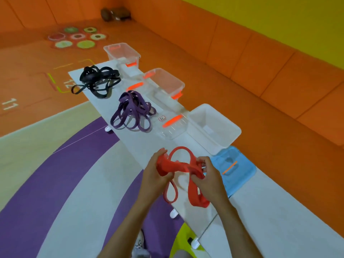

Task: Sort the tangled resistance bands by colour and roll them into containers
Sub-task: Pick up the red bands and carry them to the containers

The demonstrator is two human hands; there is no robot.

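**Red bands** (179, 167): a tangle of flat, matte rubber loops of unequal width, held just above the near part of the white table (141, 146). The bunch runs roughly left to right between the two hands. One loop arches up behind it, and two loops trail towards the person, a narrow one on the left and a broad one on the right. The left hand (158, 174) is closed round the thick, gathered end. The right hand (210, 175) pinches the other end with curled fingers. The step in hand is probably freeing or gathering these bands before rolling them. The white tub (229, 141), open, smooth-walled and rectangular, lies ahead and to the right of the bunch. It is nearer the right hand, so the roll would probably travel forward and rightward. A blue lid (242, 170) lies flat just beyond the right hand. A clear lid (173, 132) with an orange handle lies beside the white tub. Further along the table, the purple bands (130, 112) and the black bands (96, 81) lie in separate loose heaps. Beside them stand a middle tub (178, 84) and a far tub (134, 51), both clear with orange clips.
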